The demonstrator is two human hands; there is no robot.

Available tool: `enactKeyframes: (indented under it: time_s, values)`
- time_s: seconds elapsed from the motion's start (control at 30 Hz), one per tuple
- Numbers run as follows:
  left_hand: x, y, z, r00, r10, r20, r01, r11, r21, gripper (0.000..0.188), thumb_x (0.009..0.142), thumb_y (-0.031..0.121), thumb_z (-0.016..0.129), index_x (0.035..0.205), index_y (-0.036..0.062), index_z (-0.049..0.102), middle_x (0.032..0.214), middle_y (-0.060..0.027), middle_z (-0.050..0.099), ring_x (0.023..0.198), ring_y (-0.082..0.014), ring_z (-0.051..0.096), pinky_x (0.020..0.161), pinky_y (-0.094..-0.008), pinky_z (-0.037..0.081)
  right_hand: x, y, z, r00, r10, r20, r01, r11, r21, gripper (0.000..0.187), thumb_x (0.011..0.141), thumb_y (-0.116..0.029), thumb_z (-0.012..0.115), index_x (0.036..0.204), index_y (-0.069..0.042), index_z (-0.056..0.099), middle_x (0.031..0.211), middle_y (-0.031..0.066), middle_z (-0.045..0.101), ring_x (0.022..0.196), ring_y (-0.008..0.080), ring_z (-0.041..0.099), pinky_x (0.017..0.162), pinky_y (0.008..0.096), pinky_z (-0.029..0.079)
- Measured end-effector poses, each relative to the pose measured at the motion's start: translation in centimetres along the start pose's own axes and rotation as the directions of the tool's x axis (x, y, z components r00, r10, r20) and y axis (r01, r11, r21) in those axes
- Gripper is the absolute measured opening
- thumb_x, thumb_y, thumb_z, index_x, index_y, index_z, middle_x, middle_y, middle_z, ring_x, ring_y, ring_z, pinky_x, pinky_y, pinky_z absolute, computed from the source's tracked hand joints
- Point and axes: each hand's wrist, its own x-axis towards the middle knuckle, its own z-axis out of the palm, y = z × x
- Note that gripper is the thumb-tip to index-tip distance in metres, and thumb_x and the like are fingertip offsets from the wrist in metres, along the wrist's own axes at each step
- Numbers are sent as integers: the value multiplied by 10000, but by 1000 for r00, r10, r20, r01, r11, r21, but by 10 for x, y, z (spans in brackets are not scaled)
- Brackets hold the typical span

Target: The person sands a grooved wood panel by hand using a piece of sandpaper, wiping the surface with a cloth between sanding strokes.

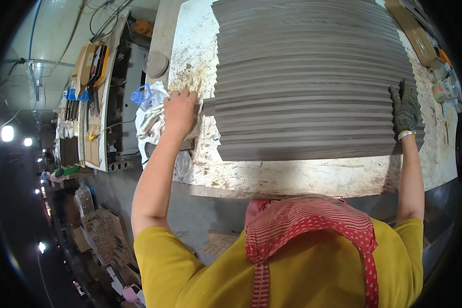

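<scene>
A broad array of grey wood-grain strips point(313, 87) covers the middle of the table, laid side by side with their ends forming a jagged edge. My right hand point(406, 110), in a dark grey glove, lies on the strips near their right end with its fingers stretched out. Left of the array, my bare left hand point(179, 113) has its fingers bent over a crumpled white cloth point(151, 123). One dark strip end point(209, 107) juts out beside that hand; whether the fingers touch it is hidden.
The stained white tabletop point(287, 177) runs along my front. Behind the cloth are a blue-handled container point(141, 94) and a round grey disc point(157, 64). A cardboard box point(416, 33) and jars point(443, 91) stand at the right edge. A cluttered workbench point(95, 110) is farther left.
</scene>
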Motion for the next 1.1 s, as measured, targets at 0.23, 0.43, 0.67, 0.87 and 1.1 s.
enactKeyframes:
  time_s: [0.23,0.43,0.67,0.87,1.1]
  values:
    - [10,25,14,986,67,-154,-92,982,-164,217,831,259,659,985,122,589,986,-66,608,962,-284,568,798,-447,461,2,-7,-4,1000,-15,-2,15,998,55,670,908,-575,456,1410,-132,434,1390,180,485,1313,353,405,1081,475,300]
    - [-15,-29,24,964,-249,93,266,915,-304,253,863,275,642,1008,71,602,1009,-148,604,958,-347,596,803,-443,492,0,-9,-7,1000,-2,-28,3,1000,30,650,911,-549,472,1397,-119,447,1356,198,507,1261,361,452,1050,469,333]
    - [-10,-15,30,912,-271,308,410,565,-716,352,833,340,665,1006,35,636,863,-219,671,847,-372,645,764,-406,486,-4,-3,-7,997,-16,-76,31,980,198,596,916,-484,512,1375,-107,470,1275,216,558,1208,370,490,1030,469,349]
    - [11,20,-6,977,-117,180,200,804,-560,266,849,288,648,957,45,646,864,-172,665,831,-345,635,746,-449,484,-7,-13,-17,996,-78,-45,80,996,30,513,943,-402,506,1355,-98,486,1274,164,578,1179,360,505,1025,472,340]
    - [33,83,-16,958,187,-218,-242,934,-262,159,795,173,686,906,85,614,943,-93,590,882,-304,593,743,-436,480,-1,-9,-9,990,-99,-103,101,995,17,490,939,-400,513,1321,-93,520,1246,159,600,1158,357,515,1013,461,354]
